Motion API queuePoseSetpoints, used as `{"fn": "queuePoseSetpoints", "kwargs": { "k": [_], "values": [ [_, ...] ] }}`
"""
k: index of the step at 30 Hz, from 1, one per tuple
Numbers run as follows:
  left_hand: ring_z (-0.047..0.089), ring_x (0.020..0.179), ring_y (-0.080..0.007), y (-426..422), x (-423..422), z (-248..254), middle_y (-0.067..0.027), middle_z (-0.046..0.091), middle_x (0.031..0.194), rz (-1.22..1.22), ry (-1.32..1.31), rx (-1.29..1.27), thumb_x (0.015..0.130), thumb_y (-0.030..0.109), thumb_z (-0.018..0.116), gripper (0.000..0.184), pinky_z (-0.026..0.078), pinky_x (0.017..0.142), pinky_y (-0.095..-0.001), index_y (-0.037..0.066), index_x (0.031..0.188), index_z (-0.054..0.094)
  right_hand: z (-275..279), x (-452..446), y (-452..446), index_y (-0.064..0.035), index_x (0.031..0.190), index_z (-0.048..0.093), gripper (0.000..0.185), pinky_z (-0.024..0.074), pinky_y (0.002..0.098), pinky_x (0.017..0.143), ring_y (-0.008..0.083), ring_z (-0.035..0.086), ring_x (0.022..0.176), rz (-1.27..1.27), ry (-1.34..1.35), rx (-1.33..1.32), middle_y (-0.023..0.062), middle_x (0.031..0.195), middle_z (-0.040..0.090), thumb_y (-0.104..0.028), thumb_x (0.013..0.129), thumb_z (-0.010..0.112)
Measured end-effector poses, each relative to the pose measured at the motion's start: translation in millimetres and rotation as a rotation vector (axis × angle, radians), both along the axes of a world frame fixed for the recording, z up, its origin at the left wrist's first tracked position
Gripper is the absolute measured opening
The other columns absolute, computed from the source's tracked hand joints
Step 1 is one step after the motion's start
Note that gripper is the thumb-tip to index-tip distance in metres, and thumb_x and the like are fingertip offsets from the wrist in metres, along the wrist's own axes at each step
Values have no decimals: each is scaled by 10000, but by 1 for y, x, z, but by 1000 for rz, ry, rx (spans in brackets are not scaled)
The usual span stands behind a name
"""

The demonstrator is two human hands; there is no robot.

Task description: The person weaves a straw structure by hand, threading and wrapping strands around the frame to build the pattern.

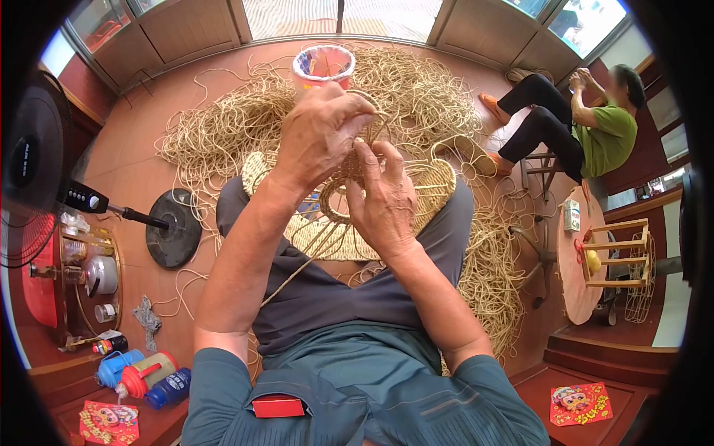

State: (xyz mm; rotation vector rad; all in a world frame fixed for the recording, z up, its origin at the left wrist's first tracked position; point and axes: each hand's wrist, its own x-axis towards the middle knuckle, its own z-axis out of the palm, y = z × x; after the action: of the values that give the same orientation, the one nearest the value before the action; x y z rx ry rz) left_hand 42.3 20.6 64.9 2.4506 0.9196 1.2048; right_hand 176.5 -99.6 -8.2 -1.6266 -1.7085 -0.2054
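Observation:
Over my lap I have a small round-edged woven straw piece [335, 209], with loose cord ends trailing from it. My left hand [316, 134] is raised above it, thumb and fingers pinched on a thin straw cord [381, 119] at its far end. Below and to the right, my right hand [385, 193] grips the side of the piece, with thumb and fingers closed around its edge. Part of the weave is hidden behind my fingers. Under both hands, across my thighs, lies a broad braided straw piece [335, 249] with rounded ends.
Heaps of loose straw cord [416, 82] cover the floor ahead and to the right. A pink bucket [324, 65] stands among them. A black fan [37, 171] is at left, near bottles [145, 375]. At right, a person in green [610, 130] sits near a round table [576, 290].

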Motion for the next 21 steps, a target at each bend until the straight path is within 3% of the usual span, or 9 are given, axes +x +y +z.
{"fn": "queuePoseSetpoints", "kwargs": {
  "k": [2, 5, 6, 9, 12, 21],
  "values": [
    [754, 1035, -195, -3, -5, 0, -60, 786, 1134, 102, -11, 60, 1047, 229, 819, 303, 608, 959, -408, 88, 1314, 804, 1, 0, 1, -122, 1539, 638, 661, 596, 476, 924, 355, 715, 1152, 5, 27, 5, 153, 1435, 567, -124, 905, 825],
    [754, 1082, -214, -5, -7, -6, -78, 782, 1179, 118, -140, -228, 1057, 224, 810, 402, 608, 982, -407, 114, 1439, 749, 2, 0, 0, -127, 1523, 647, 643, 595, 480, 922, 351, 714, 1146, 0, 47, -6, 144, 1428, 568, -125, 907, 830],
    [730, 979, -213, -2, -9, -11, -67, 741, 1060, 52, -186, -382, 1032, 223, 833, 510, 597, 907, -408, 120, 1506, 677, 2, 0, 0, -129, 1522, 648, 644, 595, 480, 923, 350, 714, 1148, -1, 48, -9, 141, 1428, 569, -124, 905, 833],
    [689, 961, -152, 11, -11, -25, -27, 697, 1020, -149, -327, -663, 1048, 203, 814, 494, 577, 877, -356, 76, 1504, 673, 1, -1, 1, -131, 1519, 650, 648, 593, 478, 927, 347, 712, 1155, -2, 57, -2, 133, 1426, 570, -117, 900, 839],
    [693, 1126, -115, 20, -15, -25, -52, 744, 1198, -211, -223, -688, 1113, 94, 724, 546, 573, 937, -275, -3, 1615, 535, 1, -1, 2, -131, 1517, 650, 651, 591, 482, 932, 349, 708, 1158, -2, 64, 5, 127, 1421, 570, -109, 895, 841],
    [605, 968, -81, 27, -18, -24, 45, 608, 1025, -400, -299, -977, 970, 216, 803, 585, 496, 883, -273, 55, 1496, 604, -6, 2, 7, -141, 1510, 662, 630, 578, 493, 932, 348, 709, 1151, -3, 51, 56, 129, 1412, 593, -100, 899, 811]
  ]
}}
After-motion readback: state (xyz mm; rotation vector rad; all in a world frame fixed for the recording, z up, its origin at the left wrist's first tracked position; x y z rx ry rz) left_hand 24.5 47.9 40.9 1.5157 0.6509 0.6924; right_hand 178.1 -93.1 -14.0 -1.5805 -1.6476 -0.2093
